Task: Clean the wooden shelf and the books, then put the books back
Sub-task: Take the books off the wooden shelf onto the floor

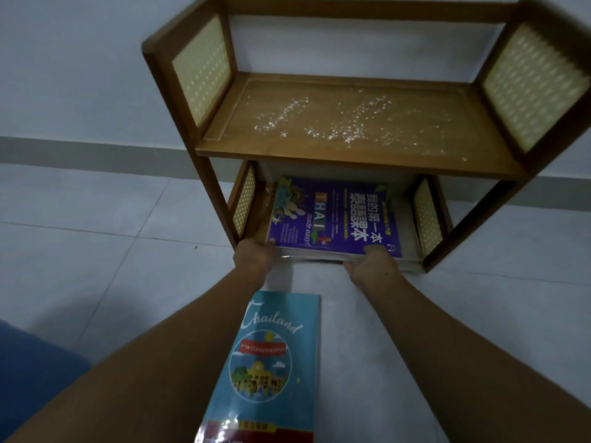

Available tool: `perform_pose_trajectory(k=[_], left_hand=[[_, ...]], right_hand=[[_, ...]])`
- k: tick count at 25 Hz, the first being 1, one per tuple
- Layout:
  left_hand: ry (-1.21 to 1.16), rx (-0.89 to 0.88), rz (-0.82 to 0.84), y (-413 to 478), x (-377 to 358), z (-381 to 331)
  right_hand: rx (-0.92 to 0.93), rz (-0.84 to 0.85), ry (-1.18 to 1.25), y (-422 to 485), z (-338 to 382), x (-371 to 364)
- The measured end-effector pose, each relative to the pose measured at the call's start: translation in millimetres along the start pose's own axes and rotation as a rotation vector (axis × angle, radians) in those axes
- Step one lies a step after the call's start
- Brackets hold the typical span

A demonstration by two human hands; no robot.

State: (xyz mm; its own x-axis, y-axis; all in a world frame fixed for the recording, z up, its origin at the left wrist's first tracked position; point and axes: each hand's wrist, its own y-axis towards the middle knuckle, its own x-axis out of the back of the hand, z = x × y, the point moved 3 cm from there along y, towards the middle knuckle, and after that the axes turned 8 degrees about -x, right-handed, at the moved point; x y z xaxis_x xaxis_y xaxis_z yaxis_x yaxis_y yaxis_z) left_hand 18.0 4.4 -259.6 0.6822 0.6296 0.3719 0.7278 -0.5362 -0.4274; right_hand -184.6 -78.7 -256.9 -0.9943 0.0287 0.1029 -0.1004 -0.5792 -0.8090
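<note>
A two-tier wooden shelf [358, 148] with woven side panels stands on the floor against the wall. Its upper board carries scattered white specks. On the lower tier lies a purple book [335, 215] on top of a small stack. My left hand [254, 255] grips the stack's near left corner. My right hand [372, 262] grips its near right edge, thumb on the purple cover. A blue "Thailand" book [268, 362] lies on the floor between my forearms.
Pale floor tiles [96, 238] spread to the left and right of the shelf. A grey skirting strip [80, 155] runs along the wall. Blue fabric [28, 372] shows at the lower left corner.
</note>
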Motion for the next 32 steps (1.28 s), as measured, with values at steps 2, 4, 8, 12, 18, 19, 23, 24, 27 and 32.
perform_pose_trajectory(k=[2, 4, 8, 12, 18, 19, 23, 24, 27, 32], left_hand=[[-0.060, 0.014, -0.014, 5.3, 1.5, 3.9], [-0.130, 0.044, -0.009, 6.3, 2.5, 4.1], [-0.220, 0.035, -0.020, 6.6, 4.1, 3.5], [-0.263, -0.002, -0.064, 6.4, 8.4, -3.8], [-0.290, -0.034, 0.016, -7.9, 10.6, -11.4], [-0.301, -0.044, 0.032, -9.6, 14.7, -14.8], [-0.240, -0.155, 0.014, -11.8, 48.9, -25.5], [-0.195, -0.186, 0.013, -15.2, 58.1, -27.8], [0.021, -0.311, 0.015, -34.5, 79.2, -40.1], [0.011, -0.245, 0.211, -69.5, 110.8, -42.3]], right_hand=[[-0.004, -0.191, -0.076, -5.2, 13.8, -3.4], [0.038, -0.156, -0.078, -3.0, 13.6, -3.5], [-0.102, 0.071, 0.465, -13.9, 10.7, -6.9], [-0.192, 0.173, 0.645, -11.4, 25.4, -16.0], [-0.044, 0.258, 0.735, -22.0, 28.8, -11.8], [-0.006, 0.253, 0.749, -20.6, 28.4, -7.9], [0.057, 0.222, 0.736, -27.4, 24.2, 15.1], [0.071, 0.220, 0.725, -30.7, 19.9, 20.0], [0.157, 0.257, 0.686, -46.5, 8.3, 31.6], [0.093, 0.419, 0.512, -70.9, -4.2, 37.4]])
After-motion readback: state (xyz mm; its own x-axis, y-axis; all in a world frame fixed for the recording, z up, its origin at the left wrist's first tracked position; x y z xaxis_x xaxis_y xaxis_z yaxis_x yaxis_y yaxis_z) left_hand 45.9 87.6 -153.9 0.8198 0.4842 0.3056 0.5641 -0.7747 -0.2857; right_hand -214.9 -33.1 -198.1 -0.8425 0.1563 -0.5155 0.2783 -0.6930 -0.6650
